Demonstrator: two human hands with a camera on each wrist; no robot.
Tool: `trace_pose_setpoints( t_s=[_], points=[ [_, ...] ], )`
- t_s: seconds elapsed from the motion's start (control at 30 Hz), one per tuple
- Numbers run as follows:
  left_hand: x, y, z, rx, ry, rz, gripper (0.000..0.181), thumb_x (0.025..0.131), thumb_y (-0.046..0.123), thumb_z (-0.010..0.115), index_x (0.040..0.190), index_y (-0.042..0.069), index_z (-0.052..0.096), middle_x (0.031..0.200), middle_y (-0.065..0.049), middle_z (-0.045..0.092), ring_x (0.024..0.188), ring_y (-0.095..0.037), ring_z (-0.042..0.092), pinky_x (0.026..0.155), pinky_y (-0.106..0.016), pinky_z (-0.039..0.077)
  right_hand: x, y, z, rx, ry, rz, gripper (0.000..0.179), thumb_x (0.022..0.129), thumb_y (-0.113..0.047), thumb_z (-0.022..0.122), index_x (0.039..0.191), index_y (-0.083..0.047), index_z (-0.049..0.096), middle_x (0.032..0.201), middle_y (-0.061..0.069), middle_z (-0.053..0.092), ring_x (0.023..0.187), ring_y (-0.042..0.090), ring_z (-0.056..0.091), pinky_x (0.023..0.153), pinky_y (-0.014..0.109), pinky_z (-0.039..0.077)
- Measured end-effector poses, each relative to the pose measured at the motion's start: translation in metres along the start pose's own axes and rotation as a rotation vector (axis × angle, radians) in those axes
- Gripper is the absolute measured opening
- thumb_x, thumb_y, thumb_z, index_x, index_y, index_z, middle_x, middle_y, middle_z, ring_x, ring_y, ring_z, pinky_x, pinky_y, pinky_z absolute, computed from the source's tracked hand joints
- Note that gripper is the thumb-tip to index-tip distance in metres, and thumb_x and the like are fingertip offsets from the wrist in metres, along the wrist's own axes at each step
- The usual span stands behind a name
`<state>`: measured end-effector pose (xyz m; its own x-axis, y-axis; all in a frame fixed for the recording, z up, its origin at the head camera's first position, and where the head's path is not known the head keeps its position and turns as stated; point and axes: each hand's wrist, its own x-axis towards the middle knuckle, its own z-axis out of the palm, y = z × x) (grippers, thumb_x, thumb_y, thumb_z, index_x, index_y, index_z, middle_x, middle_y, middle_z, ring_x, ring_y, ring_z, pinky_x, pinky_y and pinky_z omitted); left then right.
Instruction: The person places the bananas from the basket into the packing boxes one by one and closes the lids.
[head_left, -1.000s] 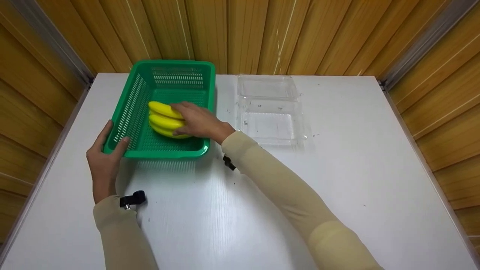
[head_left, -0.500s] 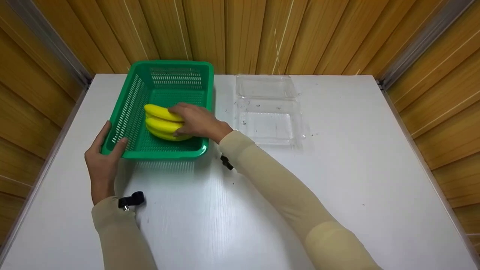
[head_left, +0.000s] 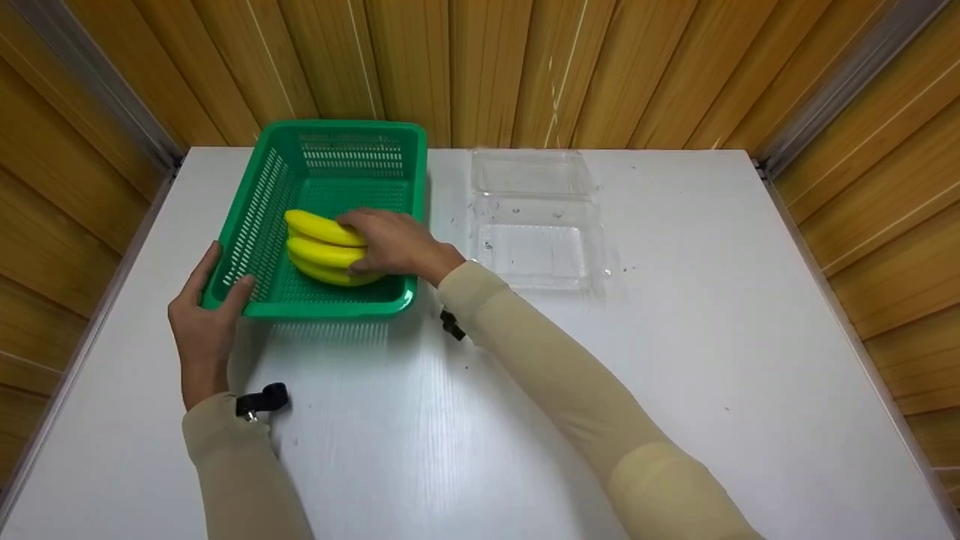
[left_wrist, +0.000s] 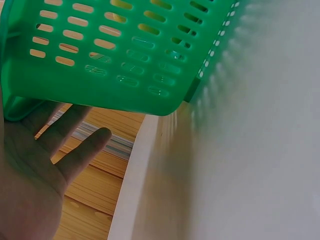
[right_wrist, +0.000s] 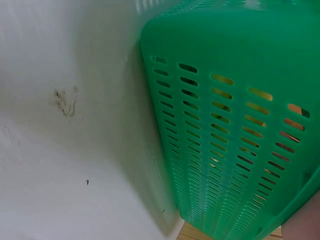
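A bunch of yellow bananas [head_left: 319, 253] is in the near half of a green plastic basket [head_left: 341, 309]. My right hand [head_left: 397, 244] reaches over the basket's right side and grips the right end of the bunch, thumb on the near side, fingers over the far side. My left hand [head_left: 202, 319] holds the basket's near left corner, its thumb over the rim and its fingers along the outside. In the left wrist view, the fingers of that left hand [left_wrist: 37, 165] spread below the rim. The right wrist view shows mostly the slotted basket wall [right_wrist: 215, 130], with yellow through the slots.
An open clear plastic clamshell box [head_left: 536, 255] lies on the white table [head_left: 675, 337], just right of the basket, its lid folded back. Behind the table stands a wood-panel wall [head_left: 487, 75], with more panels at both sides.
The bananas have shifted slightly left and nearer in the basket, with the right hand still gripping them. The left hand keeps its hold on the corner.
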<state>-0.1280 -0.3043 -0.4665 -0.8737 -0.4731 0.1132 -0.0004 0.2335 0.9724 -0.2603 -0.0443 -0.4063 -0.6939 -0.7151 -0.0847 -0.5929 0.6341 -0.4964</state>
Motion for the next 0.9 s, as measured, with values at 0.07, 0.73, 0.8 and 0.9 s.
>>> trace_pose_setpoints(
  t_s=[0.07, 0.73, 0.8, 0.9],
  points=[
    [-0.0001, -0.0002, 0.0001, 0.003, -0.004, -0.001, 0.062, 0.098, 0.027, 0.078, 0.156, 0.030, 0.056, 0.161, 0.005, 0.050, 0.147, -0.016, 0.046, 0.119, -0.035, 0.040, 0.0001, 0.0004, 0.0000, 0.001, -0.002, -0.001, 0.071, 0.097, -0.034, 0.081, 0.158, -0.016, 0.049, 0.149, -0.001, 0.057, 0.121, 0.016, 0.053, 0.111, 0.029, 0.040],
    [-0.0009, 0.0008, -0.0001, -0.001, -0.002, -0.032, 0.063, 0.099, 0.028, 0.078, 0.157, 0.031, 0.054, 0.162, 0.006, 0.049, 0.149, -0.016, 0.044, 0.119, -0.036, 0.039, -0.0001, 0.0031, 0.0008, 0.038, 0.014, -0.026, 0.071, 0.096, -0.033, 0.081, 0.157, -0.016, 0.051, 0.150, -0.003, 0.056, 0.120, 0.014, 0.053, 0.107, 0.026, 0.041],
    [-0.0003, 0.0008, -0.0002, 0.002, -0.001, -0.035, 0.063, 0.099, 0.028, 0.078, 0.157, 0.031, 0.054, 0.162, 0.006, 0.049, 0.149, -0.016, 0.044, 0.119, -0.036, 0.038, -0.0010, 0.0032, 0.0003, 0.052, 0.018, -0.030, 0.071, 0.096, -0.033, 0.081, 0.157, -0.016, 0.051, 0.150, -0.003, 0.055, 0.120, 0.014, 0.052, 0.107, 0.026, 0.041],
    [0.0005, 0.0004, 0.0001, 0.009, 0.002, -0.030, 0.063, 0.098, 0.029, 0.078, 0.157, 0.031, 0.054, 0.162, 0.006, 0.049, 0.149, -0.016, 0.045, 0.119, -0.035, 0.039, -0.0023, 0.0032, -0.0008, 0.072, 0.025, -0.036, 0.071, 0.096, -0.033, 0.081, 0.158, -0.017, 0.051, 0.151, -0.002, 0.054, 0.121, 0.013, 0.052, 0.107, 0.025, 0.040]
  ],
)
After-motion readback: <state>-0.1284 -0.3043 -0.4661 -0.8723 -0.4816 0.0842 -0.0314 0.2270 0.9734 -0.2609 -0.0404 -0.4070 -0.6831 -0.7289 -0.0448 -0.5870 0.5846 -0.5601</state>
